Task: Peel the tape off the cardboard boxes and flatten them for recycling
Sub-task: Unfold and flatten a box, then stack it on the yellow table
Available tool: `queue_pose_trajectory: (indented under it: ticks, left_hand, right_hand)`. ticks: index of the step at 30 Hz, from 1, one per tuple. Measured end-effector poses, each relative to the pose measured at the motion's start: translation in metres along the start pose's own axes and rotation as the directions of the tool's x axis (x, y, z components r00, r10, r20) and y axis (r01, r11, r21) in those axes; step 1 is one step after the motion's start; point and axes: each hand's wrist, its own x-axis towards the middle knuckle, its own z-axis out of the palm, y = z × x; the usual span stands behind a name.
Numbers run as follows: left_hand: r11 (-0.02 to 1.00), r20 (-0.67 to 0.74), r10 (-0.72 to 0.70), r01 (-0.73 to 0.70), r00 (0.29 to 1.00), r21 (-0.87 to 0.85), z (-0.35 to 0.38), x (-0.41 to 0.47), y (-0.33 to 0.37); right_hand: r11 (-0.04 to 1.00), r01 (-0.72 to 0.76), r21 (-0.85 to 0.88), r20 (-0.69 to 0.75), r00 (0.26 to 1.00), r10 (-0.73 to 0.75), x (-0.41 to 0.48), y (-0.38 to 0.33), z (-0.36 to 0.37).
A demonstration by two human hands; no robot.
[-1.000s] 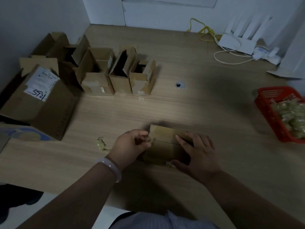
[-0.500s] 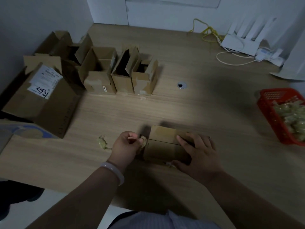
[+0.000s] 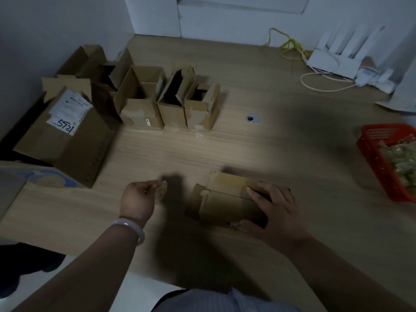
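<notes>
A small cardboard box (image 3: 225,197) lies on the wooden table (image 3: 247,143) in front of me, its left end flap sprung open. My right hand (image 3: 273,210) rests on the box's right half, fingers over the top and thumb at the near edge. To the left of the box, apart from it, my left hand (image 3: 138,199) pinches a crumpled strip of clear tape (image 3: 161,190) between thumb and fingertips. A white bangle circles that wrist.
Three opened small boxes (image 3: 168,102) stand in a row at the back left, with larger boxes (image 3: 65,131) beside them. A red basket (image 3: 391,161) of crumpled tape sits at the right edge. A router and cables (image 3: 333,61) lie at the back.
My left hand has pulled away leftward from the box with the tape strip. The box's left flap has come open. My right hand stays on the box.
</notes>
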Motion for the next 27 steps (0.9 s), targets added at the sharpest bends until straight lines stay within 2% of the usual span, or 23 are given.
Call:
queue_pose_trajectory:
  ticks: [4, 7, 9, 11, 16, 18, 20, 24, 27]
  left_hand:
    - [0.987, 0.035, -0.013, 0.007, 0.999, 0.162, -0.002, 0.004, -0.002]
    - [0.993, -0.003, -0.074, 0.074, 0.997, 0.094, -0.003, 0.006, -0.003]
    - [0.992, -0.018, -0.13, 0.13, 0.991, 0.006, -0.003, 0.005, -0.002]
    - [0.988, 0.008, -0.153, 0.153, 0.988, 0.004, -0.001, 0.005, -0.001]
    - [0.99, 0.19, -0.114, 0.127, 0.975, -0.057, 0.009, 0.003, 0.011]
    - [0.989, 0.269, -0.026, 0.063, 0.963, -0.131, 0.015, -0.006, 0.023]
    - [0.973, 0.358, 0.028, 0.057, 0.933, -0.223, 0.024, -0.018, 0.038]
    - [0.892, 0.446, -0.083, 0.267, 0.891, -0.366, 0.037, -0.032, 0.061]
    - [0.754, 0.504, -0.177, 0.446, 0.845, -0.482, 0.032, -0.036, 0.069]
  right_hand:
    - [0.976, 0.033, 0.216, -0.056, 0.998, -0.021, -0.006, 0.013, -0.009]
    - [0.977, 0.036, 0.208, -0.166, 0.986, -0.001, -0.018, 0.019, -0.01]
    - [0.982, -0.019, 0.189, -0.206, 0.977, 0.058, -0.025, 0.019, -0.011]
    - [0.979, -0.095, 0.181, -0.213, 0.968, 0.133, -0.03, 0.02, -0.013]
    - [0.929, -0.297, 0.219, -0.172, 0.926, 0.337, -0.035, 0.017, -0.017]
    - [0.856, -0.395, 0.333, -0.119, 0.883, 0.454, -0.035, 0.017, -0.02]
    - [0.774, -0.429, 0.466, -0.092, 0.846, 0.525, -0.033, 0.018, -0.023]
    - [0.573, -0.478, 0.666, 0.035, 0.786, 0.617, -0.033, 0.022, -0.026]
    - [0.279, -0.457, 0.844, 0.165, 0.717, 0.677, -0.031, 0.02, -0.027]
